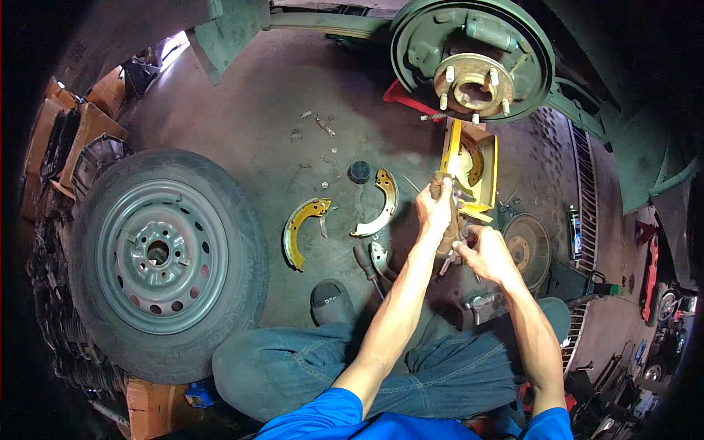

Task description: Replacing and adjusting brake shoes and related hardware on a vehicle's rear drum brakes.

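Note:
My left hand (433,214) is closed round a brown, dirty-looking piece (449,237), whose kind I cannot make out. Its ends stick out above and below the fingers. Close on the right, my right hand (487,254) has its thumb and forefinger pinched together by the lower end of that piece; whatever lies between them is too small to name. Just beyond the hands is an open yellow box (490,172) with a curved brake shoe (472,161) inside. Two more brake shoes, one left (299,227) and one nearer the hands (383,205), lie on the floor.
A wheel with tyre (158,253) lies at the left. Above the box hangs a wheel hub with studs (475,84) on its backing plate. A brake drum (524,249), a screwdriver (364,260), a black cap (359,172) and several small springs and pins lie around.

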The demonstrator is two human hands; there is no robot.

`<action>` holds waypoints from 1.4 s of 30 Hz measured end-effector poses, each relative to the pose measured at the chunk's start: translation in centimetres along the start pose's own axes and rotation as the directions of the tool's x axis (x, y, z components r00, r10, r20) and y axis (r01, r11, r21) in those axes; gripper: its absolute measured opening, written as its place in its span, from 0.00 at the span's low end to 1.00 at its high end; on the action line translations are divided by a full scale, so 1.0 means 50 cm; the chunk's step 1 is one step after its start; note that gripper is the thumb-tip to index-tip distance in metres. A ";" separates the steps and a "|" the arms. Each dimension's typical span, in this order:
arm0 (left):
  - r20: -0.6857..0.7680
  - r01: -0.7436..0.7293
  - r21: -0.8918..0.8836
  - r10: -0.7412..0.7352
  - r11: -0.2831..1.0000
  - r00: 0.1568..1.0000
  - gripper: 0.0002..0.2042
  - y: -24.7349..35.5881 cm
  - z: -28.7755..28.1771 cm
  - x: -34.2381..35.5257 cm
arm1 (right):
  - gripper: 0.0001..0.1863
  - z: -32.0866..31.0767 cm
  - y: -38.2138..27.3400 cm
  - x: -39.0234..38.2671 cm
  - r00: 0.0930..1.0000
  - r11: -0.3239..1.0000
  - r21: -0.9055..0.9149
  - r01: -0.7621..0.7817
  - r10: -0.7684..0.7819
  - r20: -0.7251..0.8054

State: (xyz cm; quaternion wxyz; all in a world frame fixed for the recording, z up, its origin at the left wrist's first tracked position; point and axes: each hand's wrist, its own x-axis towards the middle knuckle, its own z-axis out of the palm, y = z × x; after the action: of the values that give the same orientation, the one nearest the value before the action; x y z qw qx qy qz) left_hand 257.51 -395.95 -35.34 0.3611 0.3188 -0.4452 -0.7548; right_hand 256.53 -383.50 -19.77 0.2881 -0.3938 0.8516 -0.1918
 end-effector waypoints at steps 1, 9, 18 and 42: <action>-0.074 0.088 0.012 -0.087 0.996 0.993 0.15 0.000 0.002 0.005 | 0.16 0.002 0.002 0.003 1.000 0.999 0.037 -0.020 0.021 -0.021; 0.070 0.504 -0.373 -0.518 0.779 0.853 0.36 0.020 0.004 -0.017 | 0.14 -0.025 0.026 -0.001 1.000 1.000 0.013 -0.025 0.025 -0.018; 0.566 0.584 -0.649 -0.203 0.488 0.799 0.44 -0.072 -0.083 0.005 | 0.08 -0.037 0.096 0.014 0.984 0.949 0.302 -0.085 0.032 0.177; 0.062 -0.101 0.761 0.083 0.641 0.995 0.36 0.022 -0.031 0.016 | 0.03 -0.021 0.108 0.003 0.950 0.875 -0.465 0.136 -0.248 -0.188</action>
State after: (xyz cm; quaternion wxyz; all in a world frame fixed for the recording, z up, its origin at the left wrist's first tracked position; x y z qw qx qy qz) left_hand 258.60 -397.67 -35.11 0.2268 0.4099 -0.7407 -0.4816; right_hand 252.74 -380.21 -22.03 0.0634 -0.5062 0.8576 -0.0658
